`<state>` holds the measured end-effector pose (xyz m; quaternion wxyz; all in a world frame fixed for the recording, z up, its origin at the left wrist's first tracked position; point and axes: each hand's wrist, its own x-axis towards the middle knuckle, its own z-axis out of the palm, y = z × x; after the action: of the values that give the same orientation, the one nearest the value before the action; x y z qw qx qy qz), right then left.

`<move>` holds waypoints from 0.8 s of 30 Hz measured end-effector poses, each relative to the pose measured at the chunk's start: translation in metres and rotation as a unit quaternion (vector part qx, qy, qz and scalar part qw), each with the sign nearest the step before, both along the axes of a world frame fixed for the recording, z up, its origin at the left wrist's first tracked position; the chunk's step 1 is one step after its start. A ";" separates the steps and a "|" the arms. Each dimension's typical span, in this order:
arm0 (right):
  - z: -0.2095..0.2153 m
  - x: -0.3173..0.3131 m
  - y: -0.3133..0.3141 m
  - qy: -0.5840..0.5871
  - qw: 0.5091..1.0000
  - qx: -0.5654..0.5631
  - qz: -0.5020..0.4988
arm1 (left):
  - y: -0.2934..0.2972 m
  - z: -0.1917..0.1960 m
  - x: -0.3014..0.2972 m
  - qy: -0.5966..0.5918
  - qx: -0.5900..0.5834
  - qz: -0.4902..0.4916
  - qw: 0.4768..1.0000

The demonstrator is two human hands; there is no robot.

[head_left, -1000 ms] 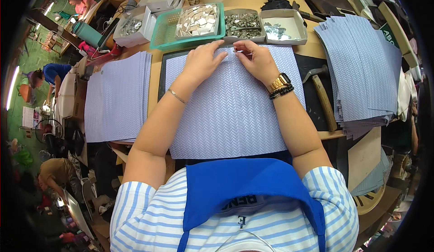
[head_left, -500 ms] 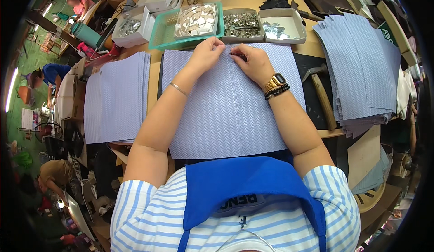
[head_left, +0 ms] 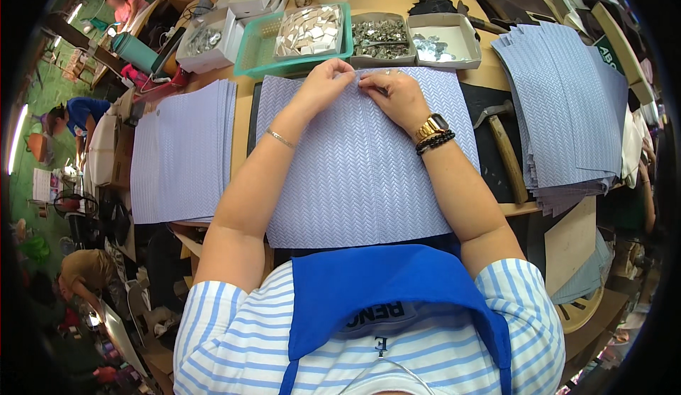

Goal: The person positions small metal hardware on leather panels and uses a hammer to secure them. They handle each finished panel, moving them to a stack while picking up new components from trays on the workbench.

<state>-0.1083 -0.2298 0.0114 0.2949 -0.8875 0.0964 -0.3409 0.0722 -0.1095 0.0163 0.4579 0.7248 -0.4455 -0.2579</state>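
Note:
A lavender-blue sheet with an embossed herringbone pattern (head_left: 323, 189) lies in front of me, a straight line running down its middle. Both of my hands work at its far edge, close together near that line. My left hand (head_left: 328, 81) is closed in a pinch on the sheet's edge. Beside it, the thumb and forefinger of my right hand (head_left: 399, 98) are pinched together just over the sheet; whatever lies between those fingertips is too small to make out. A black mat (head_left: 489, 161) shows under the sheet.
Similar sheets are stacked at left (head_left: 183, 150) and right (head_left: 557, 111). A wooden-handled hammer (head_left: 507, 150) lies on the mat. Beyond my hands stand a green basket (head_left: 255, 51) holding a box of pale pieces, a box of metal fittings (head_left: 381, 39) and a box of shiny discs (head_left: 461, 44).
My right-hand fingertips have moved slightly left, nearer the left hand's. The sheet's far left corner has shifted a little. My left hand has barely moved.

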 end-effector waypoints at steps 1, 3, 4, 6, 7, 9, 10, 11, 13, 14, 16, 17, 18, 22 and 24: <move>0.003 0.000 -0.003 -0.033 0.999 -0.021 -0.004 | 0.000 0.002 -0.004 -0.058 -0.043 -0.019 0.997; 0.007 -0.001 -0.004 -0.066 0.997 -0.042 -0.010 | 0.006 0.004 -0.013 -0.089 -0.051 -0.020 0.995; 0.008 -0.003 -0.002 -0.047 0.996 -0.064 -0.050 | 0.010 0.010 -0.022 -0.120 -0.057 -0.019 0.991; 0.010 -0.007 0.000 -0.028 0.992 -0.086 -0.089 | 0.017 0.017 -0.031 -0.161 -0.050 -0.011 0.986; 0.012 -0.010 -0.004 0.005 0.993 -0.097 -0.064 | 0.020 0.019 -0.031 -0.245 -0.070 -0.014 0.967; 0.014 -0.010 -0.005 0.013 0.989 -0.138 -0.041 | 0.026 0.022 -0.037 -0.334 -0.088 0.008 0.938; 0.018 -0.010 -0.005 0.012 0.989 -0.144 -0.037 | 0.029 0.024 -0.040 -0.335 -0.093 0.014 0.938; 0.021 -0.012 -0.002 0.005 0.989 -0.147 -0.033 | 0.031 0.026 -0.043 -0.357 -0.128 0.018 0.925; 0.033 -0.014 0.004 -0.018 0.985 -0.171 -0.022 | 0.038 0.030 -0.046 -0.399 -0.173 0.023 0.900; 0.041 -0.016 0.009 -0.001 0.985 -0.172 -0.009 | 0.044 0.032 -0.049 -0.400 -0.177 0.032 0.899; 0.060 -0.023 0.021 0.093 0.981 -0.168 0.016 | 0.059 0.038 -0.059 -0.451 -0.135 0.015 0.882; 0.064 -0.028 0.027 0.137 0.977 -0.164 0.024 | 0.064 0.038 -0.067 -0.450 -0.103 -0.007 0.887; 0.071 -0.035 0.033 0.197 0.963 -0.182 0.013 | 0.067 0.039 -0.075 -0.443 -0.112 0.008 0.889; 0.066 -0.046 0.045 0.279 0.941 -0.180 0.059 | 0.084 0.031 -0.090 -0.334 -0.054 -0.054 0.939; 0.074 -0.048 0.042 0.283 0.944 -0.120 0.120 | 0.086 0.023 -0.090 -0.283 -0.061 -0.009 0.957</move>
<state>-0.1565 -0.1876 0.0858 0.1853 -0.9812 0.0266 -0.0462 -0.0182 -0.0240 0.0390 0.3542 0.7348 -0.5781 -0.0191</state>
